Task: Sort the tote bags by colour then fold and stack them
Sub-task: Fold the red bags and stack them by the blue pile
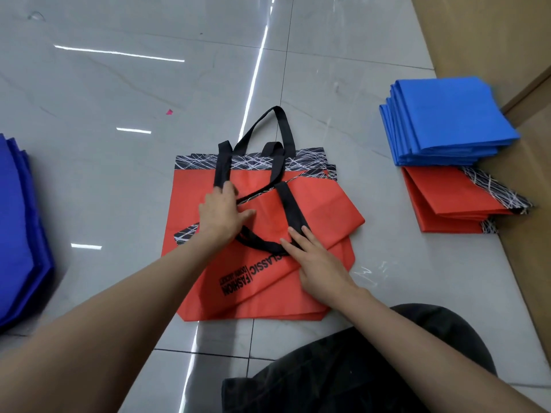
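Observation:
Red tote bags [262,287] with black handles and a black-and-white scribble band lie in a loose pile on the floor in front of me. My left hand [222,214] lies flat on the top bag, fingers straight, pressing the fabric beside a black handle [222,168]. With straight fingers, my right hand [316,260] presses on another black handle [293,208] and the folded red flap. At the right sits a stack of folded red bags [450,198], and behind it a stack of folded light blue bags [447,120].
A pile of darker blue bags [18,228] lies at the left edge. Grey glossy floor tiles [119,93] stretch ahead. Brown cardboard [492,40] runs along the right side. My knee in dark trousers [372,368] is at the bottom. A small pink scrap [169,112] lies on the floor.

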Action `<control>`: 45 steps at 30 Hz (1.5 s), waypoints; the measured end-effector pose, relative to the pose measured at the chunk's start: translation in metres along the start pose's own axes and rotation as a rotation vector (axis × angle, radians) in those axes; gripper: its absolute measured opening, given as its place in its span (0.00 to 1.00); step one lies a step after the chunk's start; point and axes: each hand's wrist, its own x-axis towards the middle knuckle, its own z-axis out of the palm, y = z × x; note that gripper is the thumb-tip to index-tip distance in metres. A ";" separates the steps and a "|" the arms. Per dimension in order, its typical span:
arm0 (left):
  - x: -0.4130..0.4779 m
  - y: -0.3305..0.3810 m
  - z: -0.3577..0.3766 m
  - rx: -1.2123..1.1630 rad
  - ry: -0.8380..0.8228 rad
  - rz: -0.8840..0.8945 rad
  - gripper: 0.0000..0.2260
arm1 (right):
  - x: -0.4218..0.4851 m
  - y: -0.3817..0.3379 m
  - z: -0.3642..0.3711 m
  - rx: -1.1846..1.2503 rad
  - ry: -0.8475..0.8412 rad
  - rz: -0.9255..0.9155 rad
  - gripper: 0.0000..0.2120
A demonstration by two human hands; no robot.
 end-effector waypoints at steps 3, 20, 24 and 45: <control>-0.021 0.001 0.002 0.024 0.202 -0.075 0.24 | 0.003 0.009 -0.003 0.174 -0.012 0.023 0.26; -0.026 0.003 -0.004 -0.875 -0.434 -0.167 0.07 | 0.006 0.044 -0.004 0.274 0.179 -0.025 0.14; -0.022 0.002 -0.004 -1.075 -0.347 -0.162 0.06 | 0.001 0.041 -0.007 0.160 0.487 -0.035 0.17; -0.028 -0.050 0.000 -0.533 -0.028 0.263 0.20 | 0.011 0.061 -0.008 0.446 0.151 0.011 0.23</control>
